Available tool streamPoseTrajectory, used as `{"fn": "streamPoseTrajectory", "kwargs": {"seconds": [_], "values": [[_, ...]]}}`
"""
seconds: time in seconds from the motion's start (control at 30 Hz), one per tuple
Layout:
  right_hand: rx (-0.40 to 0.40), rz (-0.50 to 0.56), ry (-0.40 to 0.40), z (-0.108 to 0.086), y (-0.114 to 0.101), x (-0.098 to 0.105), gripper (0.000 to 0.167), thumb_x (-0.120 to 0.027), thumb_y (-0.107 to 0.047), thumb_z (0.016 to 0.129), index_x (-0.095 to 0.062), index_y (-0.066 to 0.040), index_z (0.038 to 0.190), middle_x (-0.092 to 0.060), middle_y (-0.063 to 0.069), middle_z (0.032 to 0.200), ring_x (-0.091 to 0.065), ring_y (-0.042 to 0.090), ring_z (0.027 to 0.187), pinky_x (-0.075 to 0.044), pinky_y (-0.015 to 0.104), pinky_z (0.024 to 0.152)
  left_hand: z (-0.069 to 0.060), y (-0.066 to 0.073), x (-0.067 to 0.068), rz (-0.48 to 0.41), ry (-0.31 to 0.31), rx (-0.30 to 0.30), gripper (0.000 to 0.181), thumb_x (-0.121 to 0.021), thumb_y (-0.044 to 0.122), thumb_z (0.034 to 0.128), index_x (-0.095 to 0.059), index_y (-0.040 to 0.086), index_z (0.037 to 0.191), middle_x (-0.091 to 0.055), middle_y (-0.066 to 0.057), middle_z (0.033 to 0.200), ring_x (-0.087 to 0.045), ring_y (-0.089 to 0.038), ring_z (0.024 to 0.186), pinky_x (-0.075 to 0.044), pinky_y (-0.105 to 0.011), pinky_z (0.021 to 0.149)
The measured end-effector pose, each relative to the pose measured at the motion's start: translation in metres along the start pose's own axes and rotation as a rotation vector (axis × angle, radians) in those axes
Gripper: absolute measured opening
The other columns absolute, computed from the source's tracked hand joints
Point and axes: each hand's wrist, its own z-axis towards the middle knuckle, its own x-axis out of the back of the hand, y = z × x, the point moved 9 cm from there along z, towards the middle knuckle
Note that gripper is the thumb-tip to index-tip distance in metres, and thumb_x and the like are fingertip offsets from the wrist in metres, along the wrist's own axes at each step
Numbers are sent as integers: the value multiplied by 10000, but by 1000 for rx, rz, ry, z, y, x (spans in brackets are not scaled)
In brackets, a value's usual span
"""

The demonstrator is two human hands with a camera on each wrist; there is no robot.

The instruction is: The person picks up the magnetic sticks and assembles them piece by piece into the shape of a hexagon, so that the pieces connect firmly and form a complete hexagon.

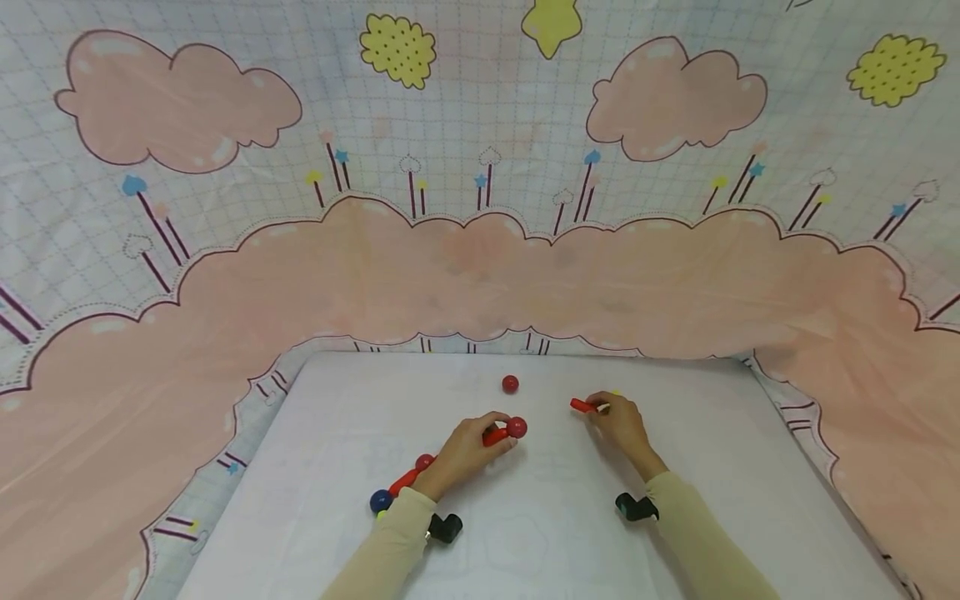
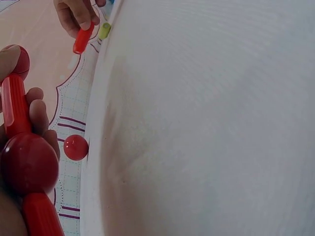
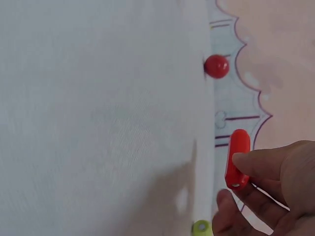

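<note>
The chain of rods and balls [image 1: 424, 461] is in my left hand [image 1: 467, 454], whose thumb and fingers are curled round its upper end, where a red rod [image 1: 495, 436] meets an end ball [image 1: 517, 427], also red. My thumb lies over that ball in the left wrist view, with my fingertips along the far side of the rod. From my grip the chain slants back past my wrist: a second red ball [image 2: 29, 164], another red rod [image 1: 402, 482], then a blue ball [image 1: 381, 500], with a bit of yellow-green showing by my sleeve [image 1: 386, 542]. I cannot tell whether that lower end rests on the worktop [image 1: 555, 517]. My right hand [image 1: 622, 425] pinches a loose red rod [image 3: 238, 160] between thumb and fingers, well apart from the chain; most of the rod's length sticks out free. Just beyond that hand is a small yellow-green piece [image 3: 202, 228], partly hidden in the head view. A loose red ball [image 1: 510, 384] sits near the far edge of the white worktop, beyond my left hand and touching nothing else. A dark device [image 1: 636, 507] shows at each wrist. Behind everything hangs a cloth [image 1: 480, 275] printed with pink clouds.
</note>
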Motion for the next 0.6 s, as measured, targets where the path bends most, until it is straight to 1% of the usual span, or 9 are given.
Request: {"fn": "streamPoseTrajectory", "kwargs": {"seconds": [0.23, 0.37, 0.5, 0.6], "values": [[28, 63, -14, -14, -15, 0, 235, -699, -78, 872, -701, -60, 1107, -702, 161, 1094, -659, 268, 906, -469, 270, 630, 0, -1, 1, 10, 6, -12, 422, -655, 488, 909, -596, 275, 1269, -634, 58, 962, -519, -123, 904, -468, -229, 713], [55, 87, -13, -22, -25, 2, 231, -702, -83, 879, -697, -67, 1109, -700, 147, 1116, -660, 277, 951, -480, 262, 635, 0, -3, 0, 8, 1, 5, 431, -658, 488, 907, -592, 280, 1278, -632, 64, 968, -522, -128, 910, -471, -231, 728], [80, 104, -11, -30, -35, 2, 233, -707, -70, 874, -697, -66, 1107, -703, 149, 1104, -666, 286, 950, -478, 256, 617, 0, -2, 1, 4, 3, 8, 426, -662, 485, 905, -595, 283, 1274, -623, 76, 935, -524, -123, 890, -469, -231, 726], [74, 104, -25, -35, -40, 1, 240, -714, -81, 875, -698, -91, 1114, -702, 124, 1104, -652, 280, 968, -473, 258, 636, 0, 0, 2, 1, 12, -12, 413, -661, 480, 908, -604, 273, 1261, -618, 80, 858, -531, -108, 831, -462, -227, 696]]}}
